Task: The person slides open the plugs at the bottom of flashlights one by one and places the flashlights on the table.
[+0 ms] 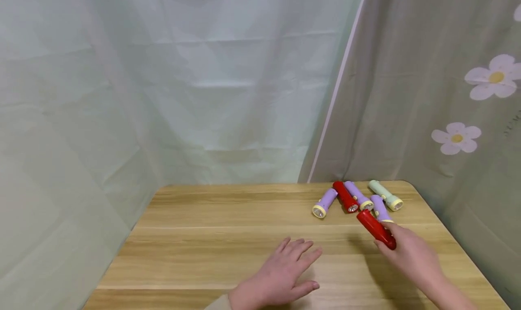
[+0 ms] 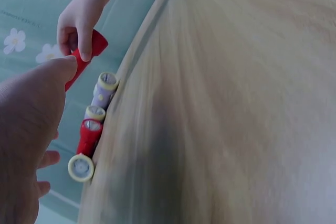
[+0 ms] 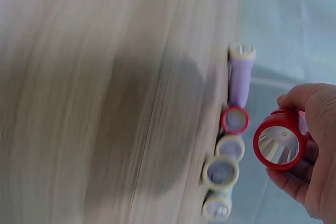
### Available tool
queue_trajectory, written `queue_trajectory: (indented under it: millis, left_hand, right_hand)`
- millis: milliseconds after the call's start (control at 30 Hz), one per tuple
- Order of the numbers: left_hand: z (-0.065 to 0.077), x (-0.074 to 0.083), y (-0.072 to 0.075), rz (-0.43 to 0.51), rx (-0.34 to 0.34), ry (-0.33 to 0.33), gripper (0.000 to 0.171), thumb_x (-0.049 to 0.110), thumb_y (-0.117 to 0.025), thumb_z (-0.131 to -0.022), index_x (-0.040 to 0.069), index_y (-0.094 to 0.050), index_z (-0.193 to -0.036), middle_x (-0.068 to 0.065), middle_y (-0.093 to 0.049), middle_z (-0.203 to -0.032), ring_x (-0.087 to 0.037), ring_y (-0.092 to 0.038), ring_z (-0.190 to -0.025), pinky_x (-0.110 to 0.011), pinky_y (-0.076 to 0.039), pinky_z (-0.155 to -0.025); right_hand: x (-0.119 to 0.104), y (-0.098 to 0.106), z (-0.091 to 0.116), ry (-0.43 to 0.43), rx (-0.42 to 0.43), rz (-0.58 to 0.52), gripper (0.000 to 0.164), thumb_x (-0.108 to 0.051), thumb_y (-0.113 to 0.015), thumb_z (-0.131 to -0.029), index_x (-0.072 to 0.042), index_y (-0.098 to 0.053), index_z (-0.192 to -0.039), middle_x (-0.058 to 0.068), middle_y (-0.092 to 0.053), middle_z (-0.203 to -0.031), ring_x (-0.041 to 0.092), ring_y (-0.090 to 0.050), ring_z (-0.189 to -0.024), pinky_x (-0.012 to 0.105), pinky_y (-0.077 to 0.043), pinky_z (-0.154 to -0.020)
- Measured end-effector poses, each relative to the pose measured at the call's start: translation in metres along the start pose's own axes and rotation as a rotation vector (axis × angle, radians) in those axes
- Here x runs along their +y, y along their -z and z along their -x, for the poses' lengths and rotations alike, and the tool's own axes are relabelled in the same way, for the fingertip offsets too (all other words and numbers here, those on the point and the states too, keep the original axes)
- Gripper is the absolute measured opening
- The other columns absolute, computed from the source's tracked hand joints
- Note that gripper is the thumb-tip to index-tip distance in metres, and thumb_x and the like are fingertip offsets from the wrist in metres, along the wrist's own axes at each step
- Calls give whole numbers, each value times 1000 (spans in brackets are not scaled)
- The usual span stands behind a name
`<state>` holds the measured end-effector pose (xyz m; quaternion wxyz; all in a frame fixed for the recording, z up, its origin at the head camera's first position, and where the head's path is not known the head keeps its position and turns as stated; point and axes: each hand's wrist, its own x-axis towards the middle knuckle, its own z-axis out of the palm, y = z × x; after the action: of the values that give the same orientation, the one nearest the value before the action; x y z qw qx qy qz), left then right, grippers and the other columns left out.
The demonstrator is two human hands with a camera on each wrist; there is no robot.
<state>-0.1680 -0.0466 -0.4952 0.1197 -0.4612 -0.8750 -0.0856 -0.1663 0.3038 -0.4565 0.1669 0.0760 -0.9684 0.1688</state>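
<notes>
My right hand [image 1: 413, 255] grips a red flashlight [image 1: 375, 228] around its head end, holding it above the table. In the right wrist view the held flashlight's lens [image 3: 280, 145] faces the camera, with thumb and fingers around the red rim. My left hand [image 1: 282, 274] hovers over the table's near middle, fingers spread, holding nothing. Beyond the right hand lie a second red flashlight [image 1: 345, 197], a purple flashlight [image 1: 325, 202] to its left, another purple one [image 1: 358, 194] to its right, a third purple one [image 1: 380, 208] partly hidden, and a pale green flashlight [image 1: 386, 195].
The wooden table [image 1: 211, 237] has rounded far corners. A pale curtain [image 1: 228, 97] hangs behind it, and a grey curtain with white flowers [image 1: 452, 138] borders the right side. The lying flashlights cluster near the far right corner.
</notes>
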Motion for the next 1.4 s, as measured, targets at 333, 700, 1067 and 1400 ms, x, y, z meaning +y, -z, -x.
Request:
queue_trajectory:
  millis: [333, 700, 1067, 1400]
  left_hand:
    - [-11, 16, -4, 2, -65, -49, 69, 64, -30, -105, 29, -22, -164, -2, -39, -159, -23, -35, -147, -54, -29, -118]
    - [-16, 23, -10, 24, -64, -60, 69, 63, -29, -105, 25, -27, -163, -3, -40, -158, -22, -37, -146, -54, -31, -117]
    - [-16, 19, -14, 147, -100, 58, 67, 61, -31, -106, 29, -21, -164, 0, -35, -162, -16, -31, -148, -53, -27, -120]
    - [-14, 20, -14, 176, -96, 46, 67, 62, -29, -106, 27, -25, -164, 0, -37, -161, -15, -32, -148, -53, -27, -119]
  right_hand:
    - [49, 15, 0, -161, 44, 13, 46, -26, -77, -89, 1, -62, -123, 11, -68, -87, 20, -53, -63, 34, -36, -48]
    - [77, 18, 6, -279, -91, 64, 38, -25, -65, -90, 4, -64, -114, 5, -59, -73, 21, -47, -58, 38, -32, -44]
    - [79, 6, 13, -250, -121, 74, 14, -22, -67, -87, -9, -63, -83, 0, -49, -65, 21, -43, -55, 36, -31, -46]
    - [80, 7, 19, -275, -172, 77, 16, -25, -67, -87, -10, -62, -82, 0, -50, -66, 21, -44, -57, 36, -31, -48]
